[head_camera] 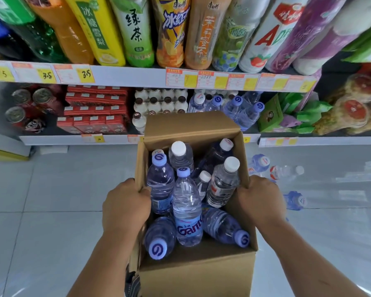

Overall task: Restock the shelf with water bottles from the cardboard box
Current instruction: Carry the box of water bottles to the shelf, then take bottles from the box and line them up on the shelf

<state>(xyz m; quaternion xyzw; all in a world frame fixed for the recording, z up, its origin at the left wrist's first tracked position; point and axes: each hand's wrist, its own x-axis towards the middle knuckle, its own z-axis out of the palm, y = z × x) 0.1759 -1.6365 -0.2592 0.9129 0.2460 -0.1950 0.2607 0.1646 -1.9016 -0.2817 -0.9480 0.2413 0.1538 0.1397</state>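
Cardboard box [198,273] is right in front, open on top and packed with water bottles [187,213], some upright, some lying on their sides. Left hand [124,207] grips the box's left wall and right hand [260,202] grips its right wall. Both have their fingers curled over the rim, tips hidden inside. Can't tell if the box sits on the floor or hangs in the hands, since its bottom is out of frame.

My take: the step is parking the box by the shelf, so keep it level, because that load looks loose and would roll. Aim for just short of the bottom shelf [116,139], where the shelved water bottles [242,110] stand right behind the box's far flap.

Pale glossy floor tiles [51,200] lie all around the box and are probably slick. A few loose bottles [259,162] lie just right of the box, so mind your feet. Red cartons [94,110] sit behind the box to its left, and big tea bottles [135,28] line the shelf above.
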